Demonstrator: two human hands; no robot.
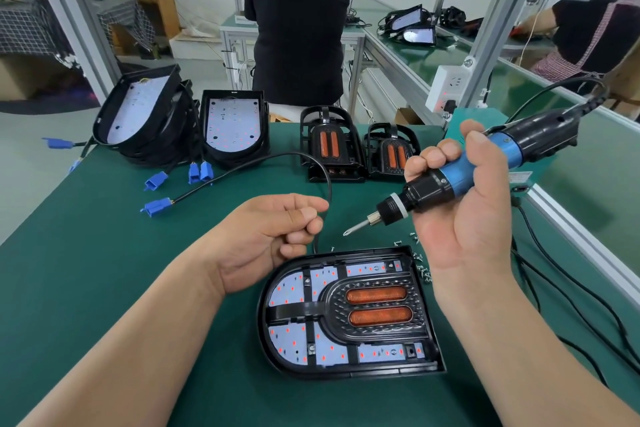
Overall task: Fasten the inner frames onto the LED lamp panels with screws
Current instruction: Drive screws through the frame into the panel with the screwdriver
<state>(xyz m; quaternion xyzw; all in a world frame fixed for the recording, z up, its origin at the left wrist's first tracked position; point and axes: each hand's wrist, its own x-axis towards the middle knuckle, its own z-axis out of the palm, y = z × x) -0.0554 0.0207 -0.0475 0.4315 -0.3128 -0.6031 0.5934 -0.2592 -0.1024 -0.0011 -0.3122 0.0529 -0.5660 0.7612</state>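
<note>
**Driver raised, next screw to seat**

Near the front edge of the green bench mat (104, 288) lies the black D-shaped LED lamp panel (287, 291), with the black inner frame with two orange reflectors (377, 308) seated in it. My right hand (464, 218) grips the blue-and-black electric screwdriver (467, 170), its bit clear above the panel. My left hand (270, 236) is curled, and I cannot tell what it pinches. Small silver screws (422, 270) lie at the panel's far right corner. Next, I judge, a screw goes squarely into a frame hole.

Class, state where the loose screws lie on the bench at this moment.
In the head view the loose screws lie scattered on the green mat, right of centre, by the top right corner of the near lamp panel and beside the right hand.
</note>
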